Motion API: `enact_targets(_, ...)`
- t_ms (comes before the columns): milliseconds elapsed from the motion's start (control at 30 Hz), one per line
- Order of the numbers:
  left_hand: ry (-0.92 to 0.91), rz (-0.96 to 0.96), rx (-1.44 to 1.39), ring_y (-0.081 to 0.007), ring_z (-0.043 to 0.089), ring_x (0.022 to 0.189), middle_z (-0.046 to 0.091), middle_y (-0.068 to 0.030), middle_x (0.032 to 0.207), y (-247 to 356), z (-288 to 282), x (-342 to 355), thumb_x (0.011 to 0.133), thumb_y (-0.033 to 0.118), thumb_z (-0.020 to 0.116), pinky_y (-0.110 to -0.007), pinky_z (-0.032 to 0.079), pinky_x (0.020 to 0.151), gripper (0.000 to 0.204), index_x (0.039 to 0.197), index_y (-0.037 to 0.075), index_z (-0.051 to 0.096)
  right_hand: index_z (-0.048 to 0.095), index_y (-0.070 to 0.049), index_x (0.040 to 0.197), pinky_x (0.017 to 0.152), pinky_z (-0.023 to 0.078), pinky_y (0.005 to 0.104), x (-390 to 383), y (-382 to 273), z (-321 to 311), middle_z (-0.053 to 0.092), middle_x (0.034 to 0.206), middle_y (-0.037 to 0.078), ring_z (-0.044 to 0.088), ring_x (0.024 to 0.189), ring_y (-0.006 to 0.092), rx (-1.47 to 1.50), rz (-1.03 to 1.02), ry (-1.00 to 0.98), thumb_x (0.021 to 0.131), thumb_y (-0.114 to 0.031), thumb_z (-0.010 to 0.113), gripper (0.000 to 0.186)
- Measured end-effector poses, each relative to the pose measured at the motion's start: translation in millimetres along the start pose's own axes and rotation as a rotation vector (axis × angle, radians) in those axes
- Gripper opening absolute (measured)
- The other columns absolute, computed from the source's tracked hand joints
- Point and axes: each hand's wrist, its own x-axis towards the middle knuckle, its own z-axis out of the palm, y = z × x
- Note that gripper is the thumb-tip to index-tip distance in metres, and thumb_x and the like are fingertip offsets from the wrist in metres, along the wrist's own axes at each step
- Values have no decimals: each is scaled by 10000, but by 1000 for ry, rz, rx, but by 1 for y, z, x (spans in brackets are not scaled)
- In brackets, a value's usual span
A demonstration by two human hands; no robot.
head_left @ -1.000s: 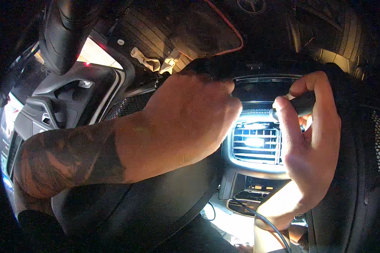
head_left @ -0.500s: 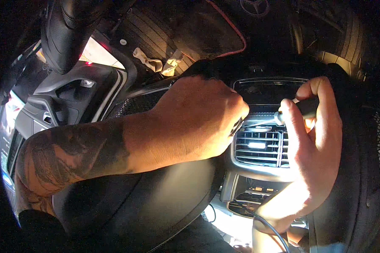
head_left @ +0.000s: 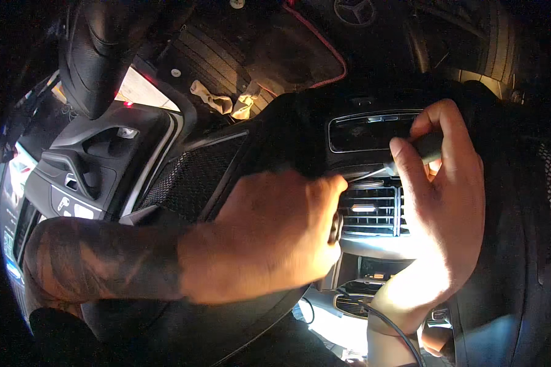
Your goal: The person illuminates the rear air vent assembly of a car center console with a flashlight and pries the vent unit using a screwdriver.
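L hand lower at vent's L edge, R grip on tool about same

Far L: car door panel (head_left: 89, 162), grey/black, w/ its pull handle. Next, dark mesh panel (head_left: 193, 177), more of it in view than 0.5 s ago, as the L hand & forearm have dropped. Above, pale crumpled cloths (head_left: 223, 101) on the floor area.

Then L hand (head_left: 263, 229), blurred, back of hand up, fingers curled in. Something dark shows at the fist's R edge; can't tell what it is or if fingers pinch it. Half a sec ago the fist sat by vent's upper L corner; now it's alongside the L edge, reaching lower. Looks like L hand is shifting position while R holds tool more or less put.

Centre: dark glossy panel (head_left: 361, 134) w/ bright trim, and just below it the slatted air vent (head_left: 373, 217), strongly lit, between the hands; that's where the work is. Under R wrist, a thin cable (head_left: 386, 321) curves down.

R: dark-handled tool (head_left: 430, 145), thin shaft pointing L across vent's top edge, toward L hand's upper knuckles. Tip contact unclear. R hand (head_left: 447, 189) pinches the handle btwn thumb & fingers.
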Motion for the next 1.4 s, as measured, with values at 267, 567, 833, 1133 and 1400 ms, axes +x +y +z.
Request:
enact_targets(267, 35, 130, -98, -329, 748, 763, 740, -173, 822, -19, -8, 21, 745, 175, 778, -403, 597, 744, 316, 1027, 35, 753, 544, -44, 1054, 526, 415, 313, 1, -1, 1, 611, 925, 75, 539, 568, 116, -3, -79, 88, 915, -100, 701, 218)
enact_targets(567, -102, 129, -125, -309, 743, 731, 746, -172, 834, -21, -18, 29, 751, 169, 740, -383, 583, 710, 300, 1017, 33, 757, 586, -5, 1044, 578, 457, 263, 0, 0, -4, 626, 927, 86, 589, 682, 106, 101, -287, 80, 879, 27, 678, 192)
enact_targets(833, -58, 298, -196, -311, 740, 736, 746, -185, 840, -39, -16, 36, 751, 154, 721, -387, 590, 705, 291, 993, -2, 762, 394, -10, 1283, 591, 466, 274, -65, -11, -20, 566, 830, 134, 548, 665, 166, 219, -250, 201, 792, -43, 558, 518)
enact_targets(1133, 20, 253, -166, -313, 743, 755, 747, -157, 839, -39, 2, 31, 775, 146, 771, -425, 602, 715, 204, 934, 20, 744, 487, -32, 968, 587, 447, 256, -46, -12, -50, 568, 738, 105, 599, 657, 191, -169, -357, -297, 854, -160, 608, 210)
enact_targets(1400, 96, 183, -67, -304, 737, 750, 727, -117, 802, -25, 7, 29, 780, 249, 828, -422, 586, 695, 239, 889, 58, 736, 546, -38, 841, 539, 457, 288, -71, -22, -54, 583, 730, 91, 611, 581, 206, -351, -355, 44, 905, -168, 628, 166)
